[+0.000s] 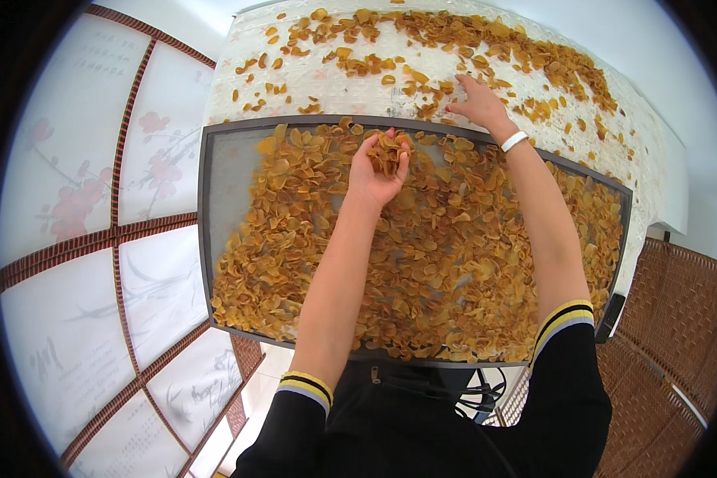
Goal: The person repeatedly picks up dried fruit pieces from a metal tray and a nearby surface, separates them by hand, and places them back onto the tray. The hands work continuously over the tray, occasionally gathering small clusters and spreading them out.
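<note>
Cupped palm up, my left hand (375, 182) holds a handful of thin dried slices (387, 154), amber to brown, over the far part of a dark-framed mesh screen (230, 179). Many more dried slices (454, 269) cover most of this screen in a loose layer. Beyond its far edge, my right hand (483, 107) reaches over a white patterned table cover (346, 89). Its thumb and forefinger are spread apart, close to a few scattered slices (427, 98), and nothing shows between them. The other fingers are partly hidden.
A long heap of slices (490, 33) runs along the table's far side. A folding screen with printed panels (155, 161) stands at the left. Brown woven panels (675, 299) are at the right. Black cables (484, 394) hang below the near edge. A small black object (610, 316) sits at the near right corner.
</note>
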The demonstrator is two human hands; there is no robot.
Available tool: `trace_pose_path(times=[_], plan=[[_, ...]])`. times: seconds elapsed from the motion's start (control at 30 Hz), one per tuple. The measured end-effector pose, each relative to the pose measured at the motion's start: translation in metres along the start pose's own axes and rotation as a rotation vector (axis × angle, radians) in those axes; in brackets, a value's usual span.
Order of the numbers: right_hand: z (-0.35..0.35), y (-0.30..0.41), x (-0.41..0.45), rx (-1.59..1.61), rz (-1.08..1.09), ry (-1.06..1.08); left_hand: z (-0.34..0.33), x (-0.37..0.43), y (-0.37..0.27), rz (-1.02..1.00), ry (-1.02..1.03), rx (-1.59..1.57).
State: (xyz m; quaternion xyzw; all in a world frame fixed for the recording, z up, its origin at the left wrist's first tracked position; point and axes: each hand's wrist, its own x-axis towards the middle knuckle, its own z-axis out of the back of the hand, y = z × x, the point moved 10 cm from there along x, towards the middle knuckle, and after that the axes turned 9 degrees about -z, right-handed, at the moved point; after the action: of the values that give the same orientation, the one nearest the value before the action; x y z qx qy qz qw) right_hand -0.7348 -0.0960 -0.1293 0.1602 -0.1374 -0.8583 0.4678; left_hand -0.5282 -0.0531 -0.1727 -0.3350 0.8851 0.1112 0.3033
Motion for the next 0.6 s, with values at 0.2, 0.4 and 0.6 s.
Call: trace_pose_path(times=[0.2, 0.4, 0.6], plan=[[-0.032, 0.047, -0.006, -0.070, 0.100, 0.074, 0.005, -0.012, -0.003, 0.049, 0.057, -0.030], [-0.045, 0.043, 0.007, 0.169, 0.168, 0.042, 0.004, -0.022, -0.007, 0.016, 0.041, -0.037], [-0.039, 0.032, 0.010, 0.290, 0.052, 0.066, 0.004, -0.025, -0.005, 0.004, 0.069, -0.037]])
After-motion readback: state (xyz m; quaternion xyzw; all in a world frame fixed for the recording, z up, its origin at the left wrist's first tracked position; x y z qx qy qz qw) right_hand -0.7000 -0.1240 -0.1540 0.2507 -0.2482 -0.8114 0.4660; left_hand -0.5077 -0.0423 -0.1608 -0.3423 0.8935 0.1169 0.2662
